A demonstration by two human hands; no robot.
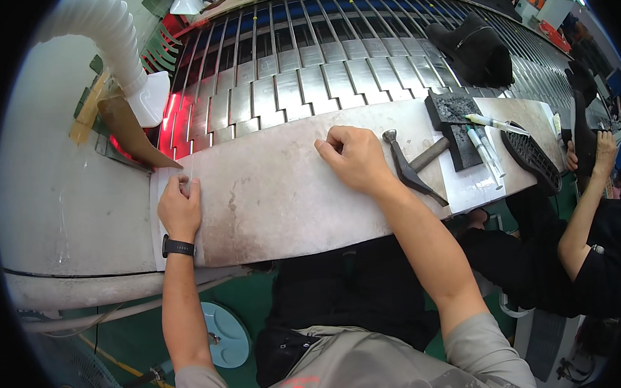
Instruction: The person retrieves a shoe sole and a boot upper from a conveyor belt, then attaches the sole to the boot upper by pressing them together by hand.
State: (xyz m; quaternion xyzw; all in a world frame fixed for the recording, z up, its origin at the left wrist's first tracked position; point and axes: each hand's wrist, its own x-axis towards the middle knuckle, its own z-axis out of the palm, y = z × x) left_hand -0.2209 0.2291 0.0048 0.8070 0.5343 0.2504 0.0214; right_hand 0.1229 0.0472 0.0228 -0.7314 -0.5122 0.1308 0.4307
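"Hands first: what does each one hold?"

"Nothing that I can see. The left hand (179,205), at left of centre, is half curled, with a gap between thumb and fingers. The right hand (356,156), near the centre, is folded into a loose fist; its palm is hidden, so I can't rule out something small inside."

"And the nearest tool?"

"A cobbler's hammer (408,174), lying on the workbench (269,203) right of centre, just beside the right forearm and apart from the fingers."

"How would you handle this moment well?"

"I judge it a pause at the bench. I'd rest both hands on the near surface, fingertips well back from the metal slats (295,90) across the top of the frame, and swing no elbow toward the hammer."

"Any containers?"

"Three syringes, right of centre. The upper one (496,124) seems to hold something pale yellow. The other two (485,155) lie side by side, over white paper (464,191) and next to black textured blocks (464,145); their contents are too small to tell. At lower centre, a black waist pouch (283,355) hides whatever it carries."
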